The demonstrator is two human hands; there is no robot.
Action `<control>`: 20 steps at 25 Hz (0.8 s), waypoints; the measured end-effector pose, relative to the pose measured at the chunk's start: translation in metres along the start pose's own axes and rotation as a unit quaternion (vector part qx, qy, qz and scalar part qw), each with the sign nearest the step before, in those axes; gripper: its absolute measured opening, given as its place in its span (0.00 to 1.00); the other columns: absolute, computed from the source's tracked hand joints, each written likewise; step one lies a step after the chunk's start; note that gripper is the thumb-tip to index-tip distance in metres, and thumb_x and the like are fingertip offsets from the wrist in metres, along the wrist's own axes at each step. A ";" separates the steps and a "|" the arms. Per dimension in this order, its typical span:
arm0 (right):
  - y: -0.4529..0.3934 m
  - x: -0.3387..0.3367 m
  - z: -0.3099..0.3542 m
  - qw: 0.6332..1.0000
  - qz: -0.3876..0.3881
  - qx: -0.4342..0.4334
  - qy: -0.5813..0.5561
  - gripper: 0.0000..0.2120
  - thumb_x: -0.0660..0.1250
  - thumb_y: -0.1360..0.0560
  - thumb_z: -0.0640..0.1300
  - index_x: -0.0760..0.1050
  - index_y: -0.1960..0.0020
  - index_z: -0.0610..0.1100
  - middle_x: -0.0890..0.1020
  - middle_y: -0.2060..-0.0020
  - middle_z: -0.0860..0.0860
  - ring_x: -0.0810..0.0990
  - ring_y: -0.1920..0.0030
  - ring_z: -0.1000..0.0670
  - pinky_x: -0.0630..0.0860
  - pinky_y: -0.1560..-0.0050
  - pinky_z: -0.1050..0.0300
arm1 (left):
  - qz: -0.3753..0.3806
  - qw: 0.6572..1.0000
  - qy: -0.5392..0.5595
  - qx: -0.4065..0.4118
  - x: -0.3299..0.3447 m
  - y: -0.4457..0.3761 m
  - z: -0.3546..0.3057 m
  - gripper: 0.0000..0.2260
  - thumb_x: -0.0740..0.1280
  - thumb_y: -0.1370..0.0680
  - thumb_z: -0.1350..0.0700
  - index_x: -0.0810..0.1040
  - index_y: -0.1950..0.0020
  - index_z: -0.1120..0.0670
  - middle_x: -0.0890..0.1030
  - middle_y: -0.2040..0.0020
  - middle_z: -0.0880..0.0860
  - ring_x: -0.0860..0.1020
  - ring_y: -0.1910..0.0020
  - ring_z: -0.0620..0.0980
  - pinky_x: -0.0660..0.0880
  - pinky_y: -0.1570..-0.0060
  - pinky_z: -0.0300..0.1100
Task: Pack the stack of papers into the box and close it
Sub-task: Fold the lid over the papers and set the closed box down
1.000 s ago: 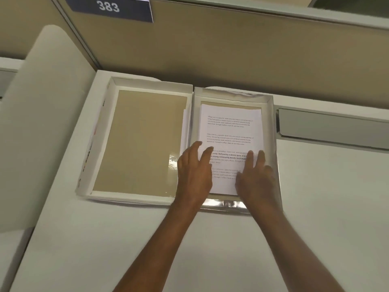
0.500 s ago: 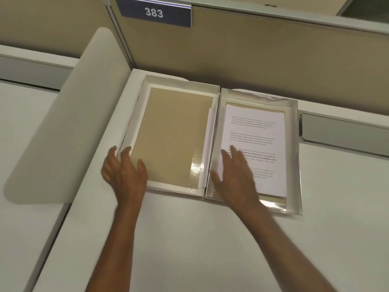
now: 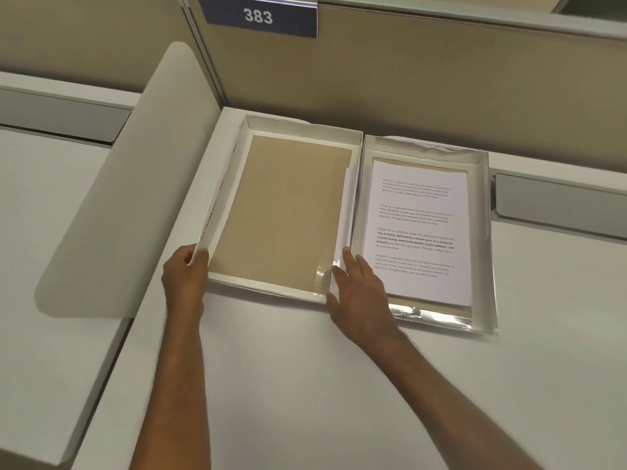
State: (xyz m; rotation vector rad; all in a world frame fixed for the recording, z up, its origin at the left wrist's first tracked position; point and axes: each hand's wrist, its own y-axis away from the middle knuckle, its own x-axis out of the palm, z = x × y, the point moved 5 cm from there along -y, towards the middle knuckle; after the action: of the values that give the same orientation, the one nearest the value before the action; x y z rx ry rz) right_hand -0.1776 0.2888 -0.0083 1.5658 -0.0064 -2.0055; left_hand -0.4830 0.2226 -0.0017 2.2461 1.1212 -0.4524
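A flat white box lies open on the desk. Its right half, the tray (image 3: pixel 483 239), holds the stack of printed papers (image 3: pixel 417 232), which lies flat inside. Its left half, the lid (image 3: pixel 281 215), shows a brown cardboard inside. My left hand (image 3: pixel 185 276) grips the lid's near left corner, and that left edge is lifted slightly off the desk. My right hand (image 3: pixel 359 293) rests with spread fingers at the near end of the fold between lid and tray, touching the tray's inner edge.
A curved white divider panel (image 3: pixel 135 184) stands just left of the lid. A tan partition wall (image 3: pixel 407 72) with a blue sign "383" (image 3: pixel 258 16) rises behind the box. A grey recess (image 3: pixel 556 205) sits right of the tray.
My left hand left the papers, went to the lid's left corner and took hold of it. My right hand slid from the papers to the fold. The view shifted left.
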 end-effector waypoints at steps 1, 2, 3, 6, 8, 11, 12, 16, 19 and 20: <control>-0.002 0.000 -0.001 1.000 -0.001 0.003 -0.002 0.26 0.62 0.18 0.54 0.67 0.22 0.46 0.51 0.15 0.45 0.53 0.16 0.41 0.61 0.22 0.45 | 0.015 0.996 0.088 -0.027 -0.003 0.001 -0.005 0.07 0.67 0.22 0.50 0.84 0.53 0.48 0.83 0.55 0.49 0.80 0.53 0.54 0.78 0.54 0.50; -0.003 0.001 -0.001 1.000 0.001 0.005 -0.004 0.27 0.61 0.17 0.54 0.67 0.21 0.46 0.51 0.15 0.45 0.52 0.16 0.41 0.60 0.21 0.45 | 0.020 0.987 0.148 -0.054 -0.008 0.004 -0.010 0.07 0.69 0.23 0.47 0.85 0.56 0.45 0.84 0.56 0.46 0.82 0.54 0.51 0.80 0.54 0.49; 0.008 -0.003 -0.004 1.000 -0.008 0.013 -0.010 0.27 0.61 0.17 0.54 0.67 0.21 0.46 0.50 0.15 0.45 0.51 0.16 0.40 0.59 0.21 0.44 | 0.032 0.979 0.193 -0.063 -0.015 0.017 -0.021 0.08 0.69 0.24 0.43 0.86 0.58 0.43 0.86 0.57 0.44 0.83 0.54 0.50 0.82 0.55 0.48; 0.018 -0.011 -0.009 0.999 -0.012 0.006 -0.049 0.27 0.62 0.17 0.52 0.66 0.20 0.47 0.51 0.15 0.46 0.49 0.15 0.41 0.57 0.19 0.44 | 0.064 0.936 0.339 -0.065 -0.022 0.028 -0.044 0.15 0.66 0.21 0.43 0.89 0.59 0.46 0.88 0.55 0.45 0.85 0.52 0.51 0.82 0.56 0.47; 0.026 -0.018 -0.022 0.994 -0.021 0.010 -0.110 0.26 0.63 0.17 0.50 0.67 0.21 0.48 0.54 0.15 0.47 0.49 0.15 0.43 0.56 0.18 0.45 | 0.123 0.897 0.421 -0.059 -0.005 0.039 -0.057 0.12 0.65 0.19 0.51 0.88 0.46 0.52 0.87 0.50 0.50 0.85 0.50 0.52 0.83 0.54 0.46; 0.039 -0.038 -0.042 0.955 -0.072 0.036 -0.286 0.20 0.66 0.17 0.48 0.74 0.26 0.48 0.66 0.20 0.48 0.60 0.18 0.46 0.58 0.21 0.53 | 0.219 0.884 0.411 -0.042 0.045 0.079 -0.076 0.17 0.62 0.19 0.62 0.79 0.31 0.59 0.84 0.45 0.54 0.84 0.48 0.53 0.82 0.44 0.48; 0.041 -0.047 -0.046 0.929 -0.089 0.057 -0.354 0.17 0.66 0.17 0.48 0.77 0.29 0.50 0.72 0.24 0.52 0.66 0.21 0.49 0.62 0.24 0.56 | 0.244 0.888 0.389 -0.028 0.059 0.093 -0.078 0.16 0.61 0.18 0.63 0.80 0.32 0.56 0.84 0.45 0.53 0.83 0.48 0.53 0.81 0.43 0.49; 0.049 -0.089 -0.066 0.797 -0.128 0.131 -0.576 0.11 0.64 0.17 0.53 0.82 0.39 0.56 0.85 0.41 0.59 0.84 0.41 0.57 0.78 0.38 0.55 | 0.342 0.915 0.213 0.015 0.105 0.127 -0.074 0.15 0.72 0.26 0.58 0.84 0.41 0.46 0.84 0.42 0.52 0.83 0.45 0.52 0.78 0.45 0.48; 0.056 -0.117 -0.089 0.737 -0.159 0.157 -0.639 0.14 0.62 0.18 0.56 0.83 0.41 0.54 0.88 0.46 0.56 0.87 0.48 0.55 0.82 0.51 0.57 | 0.335 0.939 0.081 0.022 0.131 0.129 -0.061 0.23 0.75 0.23 0.49 0.75 0.29 0.50 0.76 0.29 0.52 0.77 0.32 0.51 0.75 0.37 0.47; 0.061 -0.122 -0.100 0.719 -0.166 0.174 -0.652 0.15 0.62 0.19 0.58 0.83 0.40 0.54 0.88 0.46 0.56 0.87 0.48 0.54 0.82 0.54 0.57 | 0.312 0.949 0.044 0.023 0.137 0.130 -0.058 0.27 0.75 0.24 0.46 0.73 0.27 0.49 0.74 0.27 0.51 0.74 0.30 0.51 0.74 0.33 0.48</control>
State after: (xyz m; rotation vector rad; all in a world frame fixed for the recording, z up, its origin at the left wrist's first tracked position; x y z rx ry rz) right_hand -0.0449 0.3272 0.0905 -0.0545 -0.7210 -3.0923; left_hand -0.2951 0.2808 0.0153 2.5191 0.3866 -0.1146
